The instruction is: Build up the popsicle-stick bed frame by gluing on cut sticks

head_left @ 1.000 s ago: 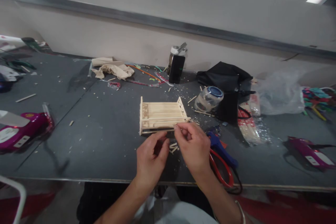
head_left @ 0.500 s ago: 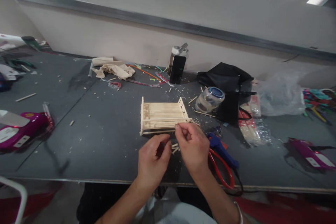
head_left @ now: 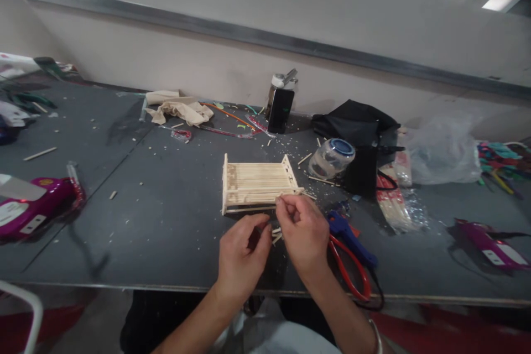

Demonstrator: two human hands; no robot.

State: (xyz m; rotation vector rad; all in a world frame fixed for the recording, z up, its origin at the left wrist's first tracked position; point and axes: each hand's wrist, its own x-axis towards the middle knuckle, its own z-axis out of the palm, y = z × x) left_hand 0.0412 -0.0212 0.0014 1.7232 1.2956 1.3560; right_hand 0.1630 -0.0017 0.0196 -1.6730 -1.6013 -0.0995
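Observation:
A small bed-like model made of pale wooden sticks (head_left: 259, 177) lies on the dark table, with an upright end frame at each side. At its near right corner is my right hand (head_left: 305, 229), thumb and forefinger pinched together against or just before the front rail. Whatever sits in that pinch is too small to make out. My left hand (head_left: 240, 243) hovers just in front of the model, fingers curled and thumb tip close to the forefinger; its contents, if any, are hidden. Short cut stick pieces (head_left: 276, 236) lie between the hands.
Right of my hands lie red-handled pliers or cutters (head_left: 350, 271) and a blue glue gun (head_left: 352, 238). Behind them stand a clear jar with a blue lid (head_left: 332, 157), a black bag (head_left: 357, 121) and a phone (head_left: 281, 110) propped against a bottle. A purple device (head_left: 41, 204) sits left.
My left hand has shifted slightly to the right, closer to the right hand. The right hand keeps its pinch at the model's corner, and the model stays in place.

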